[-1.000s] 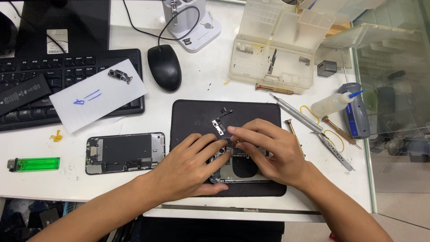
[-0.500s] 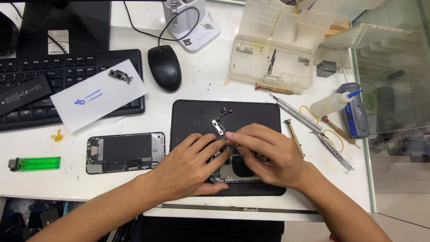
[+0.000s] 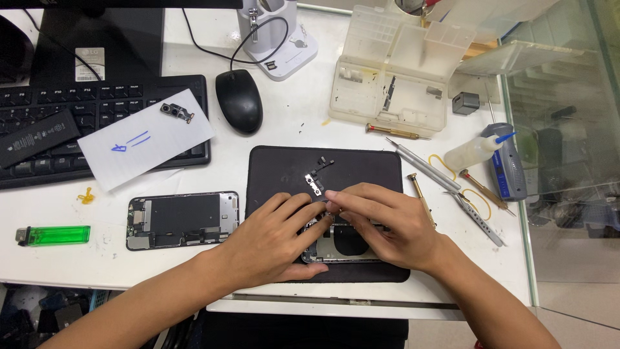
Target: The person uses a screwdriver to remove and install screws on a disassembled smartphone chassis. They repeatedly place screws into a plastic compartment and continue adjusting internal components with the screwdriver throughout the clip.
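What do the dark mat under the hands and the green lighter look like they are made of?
The work mat looks like soft rubber or silicone: matte black, rounded corners, no glare. The lighter looks like translucent green plastic, light glowing through its body, with what seems a metal cap at its left end.

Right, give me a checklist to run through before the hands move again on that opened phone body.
1. Opened phone body lies on the black rectangular mat: ok.
2. Left hand steadies the body: ok.
3. Right hand fingertips meet at its top edge: ok.
4. What the fingertips pinch: cannot tell.
5. Small loose metal bracket lies on the mat, apart from the hands: ok.
6. Silver tweezers lie within reach to the right: ok.
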